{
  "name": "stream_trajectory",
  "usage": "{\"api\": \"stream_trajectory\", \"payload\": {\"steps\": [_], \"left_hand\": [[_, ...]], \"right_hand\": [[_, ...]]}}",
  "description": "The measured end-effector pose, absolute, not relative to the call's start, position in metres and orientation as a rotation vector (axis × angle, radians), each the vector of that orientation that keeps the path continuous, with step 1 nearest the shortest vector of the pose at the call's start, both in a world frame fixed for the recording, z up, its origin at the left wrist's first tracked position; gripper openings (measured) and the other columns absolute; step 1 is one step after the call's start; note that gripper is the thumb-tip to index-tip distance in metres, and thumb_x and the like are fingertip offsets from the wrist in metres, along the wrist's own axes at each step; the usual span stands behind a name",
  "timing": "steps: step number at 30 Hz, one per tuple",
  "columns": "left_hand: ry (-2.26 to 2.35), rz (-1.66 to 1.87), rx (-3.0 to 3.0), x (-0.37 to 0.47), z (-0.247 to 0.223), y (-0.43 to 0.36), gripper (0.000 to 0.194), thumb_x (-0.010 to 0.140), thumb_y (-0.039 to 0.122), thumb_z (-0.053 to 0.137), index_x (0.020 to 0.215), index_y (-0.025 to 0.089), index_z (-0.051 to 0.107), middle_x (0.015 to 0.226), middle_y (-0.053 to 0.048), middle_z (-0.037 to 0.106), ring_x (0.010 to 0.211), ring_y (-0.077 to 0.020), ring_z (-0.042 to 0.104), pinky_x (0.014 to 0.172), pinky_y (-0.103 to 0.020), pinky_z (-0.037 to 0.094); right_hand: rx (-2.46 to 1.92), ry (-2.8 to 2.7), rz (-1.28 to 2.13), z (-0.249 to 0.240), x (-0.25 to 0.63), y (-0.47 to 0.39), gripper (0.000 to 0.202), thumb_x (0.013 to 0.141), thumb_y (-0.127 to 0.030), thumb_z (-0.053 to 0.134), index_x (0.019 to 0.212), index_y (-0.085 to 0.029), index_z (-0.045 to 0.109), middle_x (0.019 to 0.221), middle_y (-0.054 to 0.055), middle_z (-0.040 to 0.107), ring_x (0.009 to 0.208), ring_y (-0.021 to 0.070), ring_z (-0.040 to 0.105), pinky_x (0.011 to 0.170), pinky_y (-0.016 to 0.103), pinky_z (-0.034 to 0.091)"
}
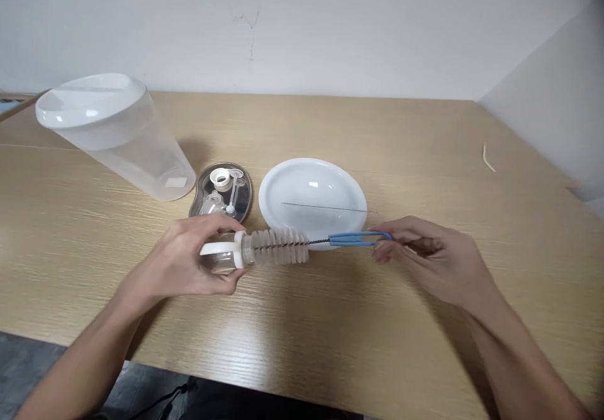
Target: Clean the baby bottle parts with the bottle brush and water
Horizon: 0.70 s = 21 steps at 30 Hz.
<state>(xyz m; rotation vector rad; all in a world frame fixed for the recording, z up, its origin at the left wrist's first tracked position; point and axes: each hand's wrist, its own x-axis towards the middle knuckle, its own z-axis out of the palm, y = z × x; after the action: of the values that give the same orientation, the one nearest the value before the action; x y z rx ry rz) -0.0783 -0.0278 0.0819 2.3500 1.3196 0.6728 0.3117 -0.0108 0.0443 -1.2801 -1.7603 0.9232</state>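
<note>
My left hand (189, 253) is wrapped round a small clear baby bottle (223, 260) with a white collar and handle, held on its side with its mouth to the right. A bottle brush (283, 246) with pale bristles lies in line with the bottle; its left end is at the mouth, and most of the bristles show outside. My right hand (419, 253) pinches the looped blue handle of the brush. Behind the brush stands a white oval bowl (309, 170), with a thin wire (325, 207) lying across it, its right end past the rim.
A kidney-shaped metal tray (248, 197) holds a white ring (220, 178), a straw piece (233, 190) and a clear nipple (212, 203). A tall translucent pitcher (136, 149) with a white lid stands back left. A small pale strip (487, 158) lies at the right on the wooden table (415, 149). The wall is behind.
</note>
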Motion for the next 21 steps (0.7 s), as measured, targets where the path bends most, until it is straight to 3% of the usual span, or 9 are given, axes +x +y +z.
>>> {"api": "stream_trajectory", "payload": {"steps": [5,12,14,16,18,19,21], "left_hand": [[1.297,0.684,2.408,-0.08,0.08,-0.028,0.044,0.074,0.027,0.078,0.115,0.026,0.063,0.106,-0.003,0.079,0.087,-0.0218,0.076,0.074,-0.033,0.058],[1.326,0.641,2.415,-0.08,0.079,-0.028,0.045,0.072,0.029,0.078,0.115,0.026,0.065,0.102,-0.003,0.079,0.083,-0.0227,0.075,0.073,-0.035,0.057],[1.324,0.658,2.408,-0.08,0.08,-0.027,0.045,0.072,0.029,0.077,0.115,0.026,0.065,0.101,-0.002,0.079,0.081,-0.0216,0.074,0.073,-0.034,0.057],[1.332,0.666,2.394,-0.08,0.08,-0.027,0.044,0.072,0.028,0.078,0.114,0.026,0.066,0.098,-0.001,0.079,0.077,-0.0204,0.073,0.072,-0.033,0.056],[1.358,0.661,2.358,-0.08,0.08,-0.026,0.044,0.07,0.029,0.078,0.112,0.025,0.067,0.095,-0.001,0.079,0.075,-0.0199,0.072,0.07,-0.032,0.056],[1.376,0.65,2.329,-0.08,0.08,-0.026,0.044,0.069,0.029,0.078,0.111,0.024,0.068,0.095,-0.001,0.079,0.075,-0.0199,0.072,0.069,-0.032,0.056],[1.411,0.627,2.27,-0.081,0.08,-0.025,0.045,0.067,0.029,0.079,0.111,0.023,0.07,0.096,-0.002,0.079,0.076,-0.0195,0.072,0.069,-0.031,0.056]], "right_hand": [[-1.281,-1.826,0.945,0.048,0.308,-0.011,0.025,0.095,-0.048,0.07,0.1,-0.024,0.076,0.068,0.001,0.072,0.057,0.0157,0.067,0.053,0.027,0.056],[-1.355,-1.928,0.902,0.057,0.299,-0.012,0.06,0.104,-0.058,0.048,0.057,-0.023,0.058,0.05,0.001,0.057,0.044,0.0122,0.049,0.042,0.027,0.038],[-1.318,-1.888,0.898,0.055,0.301,-0.013,0.049,0.105,-0.054,0.05,0.07,-0.024,0.067,0.058,0.001,0.063,0.049,0.013,0.055,0.046,0.026,0.042],[-1.22,-1.83,0.892,0.051,0.304,-0.013,0.021,0.1,-0.046,0.063,0.102,-0.028,0.073,0.074,0.0,0.071,0.06,0.0139,0.064,0.052,0.025,0.05],[-1.117,-1.797,0.878,0.049,0.309,-0.014,0.036,0.093,-0.035,0.075,0.127,-0.034,0.065,0.093,0.0,0.075,0.073,0.0148,0.07,0.063,0.026,0.056],[-1.077,-1.802,0.859,0.048,0.31,-0.014,0.042,0.09,-0.03,0.078,0.129,-0.036,0.064,0.1,0.0,0.075,0.079,0.0151,0.071,0.067,0.026,0.058],[-1.027,-1.855,0.815,0.048,0.312,-0.014,0.036,0.09,-0.024,0.078,0.122,-0.037,0.069,0.106,0.0,0.074,0.087,0.0159,0.071,0.071,0.026,0.058]]}}
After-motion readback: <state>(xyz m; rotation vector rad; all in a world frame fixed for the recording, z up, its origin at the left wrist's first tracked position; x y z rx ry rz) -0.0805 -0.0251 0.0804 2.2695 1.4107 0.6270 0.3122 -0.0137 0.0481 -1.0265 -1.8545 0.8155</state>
